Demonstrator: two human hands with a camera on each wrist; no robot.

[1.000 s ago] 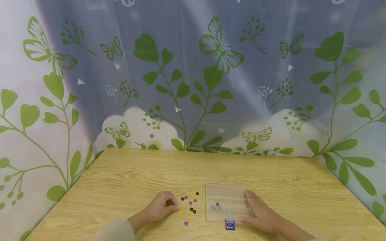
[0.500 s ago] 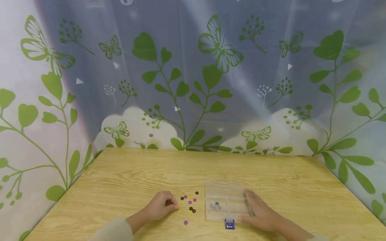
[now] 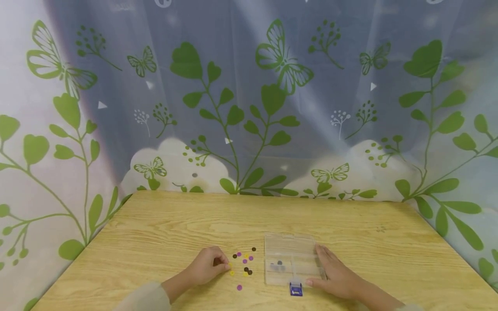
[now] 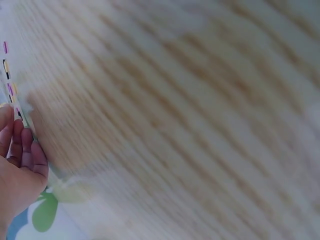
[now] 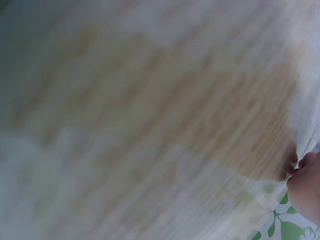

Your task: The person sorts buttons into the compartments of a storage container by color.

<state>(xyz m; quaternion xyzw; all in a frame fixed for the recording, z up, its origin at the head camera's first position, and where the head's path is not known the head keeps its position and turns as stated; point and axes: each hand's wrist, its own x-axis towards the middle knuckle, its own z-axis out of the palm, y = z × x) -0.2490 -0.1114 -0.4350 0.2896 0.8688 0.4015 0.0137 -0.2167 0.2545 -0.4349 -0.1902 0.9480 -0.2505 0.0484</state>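
My left hand (image 3: 208,265) is low over the table, thumb and fingertips together, pinching a small yellow button (image 3: 230,264). Beside those fingertips lies a loose scatter of round buttons: yellow ones such as this yellow button (image 3: 232,273), purple ones like the purple button (image 3: 239,287), and dark brown ones like the brown button (image 3: 253,249). Right of them stands a clear plastic box (image 3: 289,246) with compartments and a blue latch (image 3: 296,289) at the front. A dark button (image 3: 279,262) shows in its left compartment. My right hand (image 3: 338,276) holds the box's right end, thumb at the front corner, fingers along the side.
The wood-grain table (image 3: 186,216) extends behind and to both sides of the box. A curtain (image 3: 241,108) with green leaves and butterflies hangs along the table's back and sides. Both wrist views show mostly tabletop, with each hand at the edge.
The head view has shifted very slightly. Both hands, the box and the buttons keep their places.
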